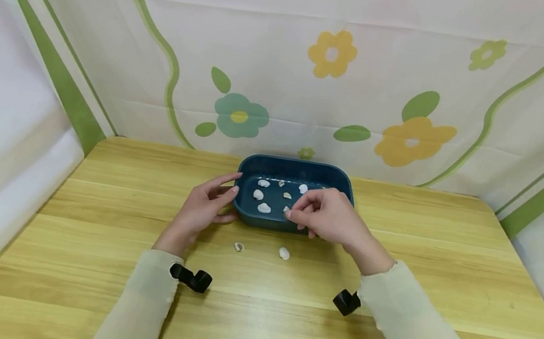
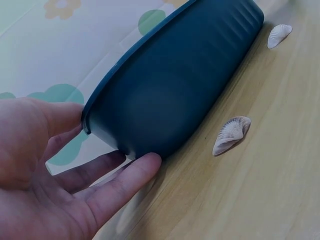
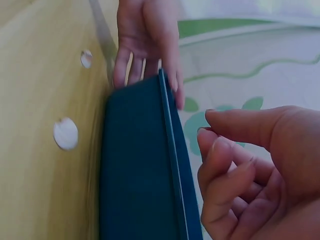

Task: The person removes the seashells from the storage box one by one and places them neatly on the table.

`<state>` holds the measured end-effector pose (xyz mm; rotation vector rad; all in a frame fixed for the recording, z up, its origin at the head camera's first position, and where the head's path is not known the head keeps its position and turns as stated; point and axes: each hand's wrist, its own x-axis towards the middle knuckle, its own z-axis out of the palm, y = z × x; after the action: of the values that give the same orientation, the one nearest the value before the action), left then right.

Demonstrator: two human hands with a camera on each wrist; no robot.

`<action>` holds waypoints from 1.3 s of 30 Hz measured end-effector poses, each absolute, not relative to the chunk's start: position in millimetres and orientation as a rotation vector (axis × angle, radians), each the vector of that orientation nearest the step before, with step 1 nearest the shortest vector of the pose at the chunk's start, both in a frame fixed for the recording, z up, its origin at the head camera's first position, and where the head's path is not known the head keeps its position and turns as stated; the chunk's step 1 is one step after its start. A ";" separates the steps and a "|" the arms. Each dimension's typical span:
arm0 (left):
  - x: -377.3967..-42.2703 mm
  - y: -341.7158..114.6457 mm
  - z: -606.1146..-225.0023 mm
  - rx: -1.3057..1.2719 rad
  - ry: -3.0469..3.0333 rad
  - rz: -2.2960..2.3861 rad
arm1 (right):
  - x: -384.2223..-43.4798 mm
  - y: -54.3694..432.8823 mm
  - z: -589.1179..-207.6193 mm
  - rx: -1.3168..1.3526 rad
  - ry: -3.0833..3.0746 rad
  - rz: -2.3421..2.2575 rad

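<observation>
One dark-blue tray point(image 1: 269, 223), long axis left to right on the desk point(image 1: 249, 318); my left hand point(image 1: 203, 206), fingers spread, touches its left end. One small shell point(image 1: 286, 210), at the tray's near side, just left of my right hand point(image 1: 325, 215), whose closed-up fingertips appear to pinch it. One oval shell point(image 1: 284, 253), one curled shell point(image 1: 238, 247), in front of the tray.

No text, label, brand or number can be read anywhere
</observation>
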<state>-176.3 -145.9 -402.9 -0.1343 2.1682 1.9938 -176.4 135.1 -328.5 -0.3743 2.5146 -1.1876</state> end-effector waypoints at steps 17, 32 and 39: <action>-176.8 -148.1 -405.2 -0.127 2.151 2.014 | -225.4 125.5 -341.3 -0.016 2.153 -1.292; -178.3 -147.8 -404.0 -0.123 2.155 2.012 | -231.2 115.0 -354.7 0.057 2.235 -1.314; -178.3 -147.6 -404.8 -0.126 2.146 2.013 | -232.5 111.7 -361.1 0.061 2.268 -1.283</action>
<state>-178.3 -147.6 -404.8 -0.1261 2.1462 2.0134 -232.5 111.7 -361.1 0.0610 2.2682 -1.2827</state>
